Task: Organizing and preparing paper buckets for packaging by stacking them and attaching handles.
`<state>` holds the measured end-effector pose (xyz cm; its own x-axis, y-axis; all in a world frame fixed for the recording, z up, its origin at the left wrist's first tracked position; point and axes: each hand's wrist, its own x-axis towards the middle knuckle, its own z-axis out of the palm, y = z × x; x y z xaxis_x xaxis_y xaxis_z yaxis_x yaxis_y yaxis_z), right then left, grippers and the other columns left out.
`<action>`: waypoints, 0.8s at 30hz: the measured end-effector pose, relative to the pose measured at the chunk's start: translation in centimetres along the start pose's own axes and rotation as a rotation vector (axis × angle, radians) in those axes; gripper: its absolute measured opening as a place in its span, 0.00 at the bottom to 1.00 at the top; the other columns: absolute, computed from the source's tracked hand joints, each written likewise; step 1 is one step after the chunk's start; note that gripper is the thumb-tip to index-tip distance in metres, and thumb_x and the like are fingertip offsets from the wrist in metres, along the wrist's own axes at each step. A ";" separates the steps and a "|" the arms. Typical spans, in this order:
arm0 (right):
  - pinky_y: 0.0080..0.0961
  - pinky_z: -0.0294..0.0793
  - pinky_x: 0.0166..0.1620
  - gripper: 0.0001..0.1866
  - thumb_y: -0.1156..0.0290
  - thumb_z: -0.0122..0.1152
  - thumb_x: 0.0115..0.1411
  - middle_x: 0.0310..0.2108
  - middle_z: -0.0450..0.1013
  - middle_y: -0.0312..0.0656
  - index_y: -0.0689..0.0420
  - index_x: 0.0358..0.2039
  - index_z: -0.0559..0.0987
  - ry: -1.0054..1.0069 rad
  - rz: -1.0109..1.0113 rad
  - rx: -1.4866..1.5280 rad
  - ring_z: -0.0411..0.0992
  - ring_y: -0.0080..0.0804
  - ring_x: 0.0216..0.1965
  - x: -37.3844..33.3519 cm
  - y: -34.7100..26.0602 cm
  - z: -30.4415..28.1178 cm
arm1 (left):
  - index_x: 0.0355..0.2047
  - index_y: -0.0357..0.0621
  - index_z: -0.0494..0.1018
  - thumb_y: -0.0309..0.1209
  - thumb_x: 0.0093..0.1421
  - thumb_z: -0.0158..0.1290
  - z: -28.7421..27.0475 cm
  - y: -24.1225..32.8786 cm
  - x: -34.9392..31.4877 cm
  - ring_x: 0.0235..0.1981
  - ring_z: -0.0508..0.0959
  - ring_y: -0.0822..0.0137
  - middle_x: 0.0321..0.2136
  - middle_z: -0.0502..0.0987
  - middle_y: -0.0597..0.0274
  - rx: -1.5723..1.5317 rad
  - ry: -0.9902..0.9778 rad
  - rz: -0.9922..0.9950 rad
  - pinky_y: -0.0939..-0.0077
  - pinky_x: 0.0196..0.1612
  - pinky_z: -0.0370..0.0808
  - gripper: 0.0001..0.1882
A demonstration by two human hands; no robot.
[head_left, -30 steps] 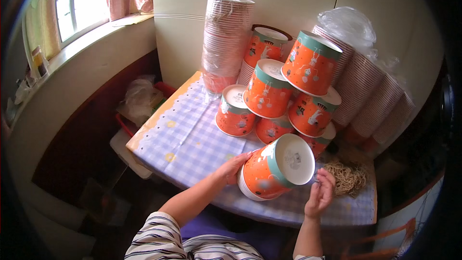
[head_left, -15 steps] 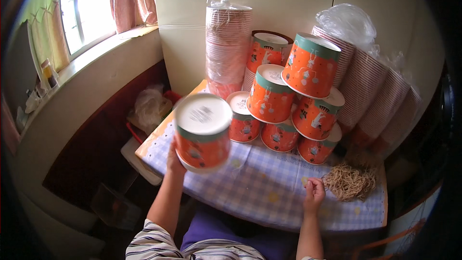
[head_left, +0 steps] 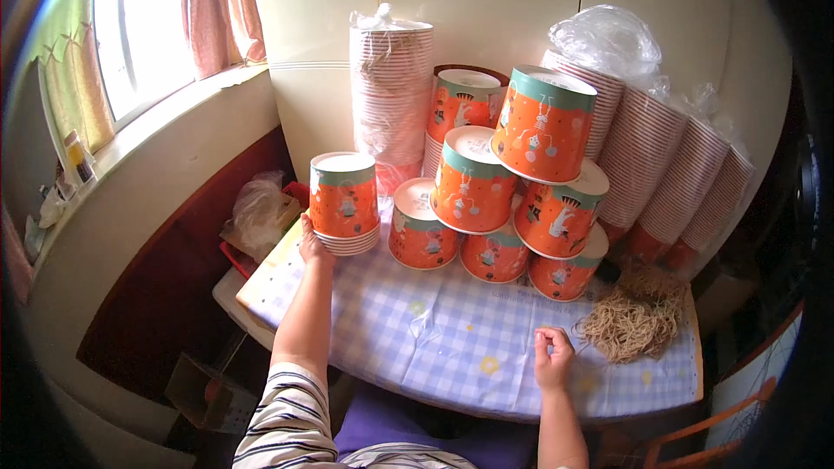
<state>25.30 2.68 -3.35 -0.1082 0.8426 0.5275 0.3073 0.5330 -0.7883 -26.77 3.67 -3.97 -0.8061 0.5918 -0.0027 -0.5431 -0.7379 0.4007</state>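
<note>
Head view: left grip [head_left: 314, 241] clamps inverted, nested orange tubs [head_left: 345, 201], green band below white base; right grip [head_left: 553, 356] curled together.

Your short, nested stack of orange paper tubs [head_left: 344, 200] is bottom-up, nearly upright, teal band and white base uppermost, at the surface's [head_left: 443, 330] left side.

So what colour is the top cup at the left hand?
The top cup is orange with a green band, clearest in the head view.

Bright window [head_left: 143, 30] beside pinkish curtain [head_left: 207, 13]
</note>
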 end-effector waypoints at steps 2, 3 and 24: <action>0.23 0.71 0.33 0.03 0.77 0.58 0.54 0.27 0.74 0.42 0.61 0.30 0.77 0.003 -0.001 0.006 0.71 0.29 0.25 0.1 0.1 0.0 | 0.43 0.36 0.71 0.46 0.61 0.51 0.8 -0.6 -0.3 0.39 0.78 0.59 0.41 0.78 0.55 0.074 -0.002 0.069 0.64 0.43 0.76 0.23; 0.23 0.71 0.33 0.03 0.77 0.58 0.54 0.27 0.74 0.42 0.61 0.30 0.77 0.004 0.003 0.003 0.71 0.29 0.25 0.1 0.1 -0.1 | 0.43 0.36 0.71 0.45 0.61 0.52 1.1 -0.9 -0.6 0.39 0.78 0.59 0.41 0.78 0.54 0.155 0.067 0.079 0.64 0.42 0.76 0.22; 0.23 0.73 0.29 0.03 0.77 0.58 0.55 0.25 0.74 0.43 0.60 0.31 0.77 -0.011 -0.072 0.046 0.74 0.31 0.25 0.3 -1.3 0.0 | 0.59 0.50 0.61 0.51 0.60 0.45 -1.4 6.5 -4.9 0.57 0.66 0.53 0.58 0.65 0.57 0.074 -0.138 -0.032 0.48 0.58 0.63 0.30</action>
<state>24.82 2.24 -2.17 -0.1390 0.8026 0.5801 0.2542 0.5951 -0.7624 -26.68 -4.44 -2.61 -0.7461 0.6571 0.1074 -0.5448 -0.6953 0.4688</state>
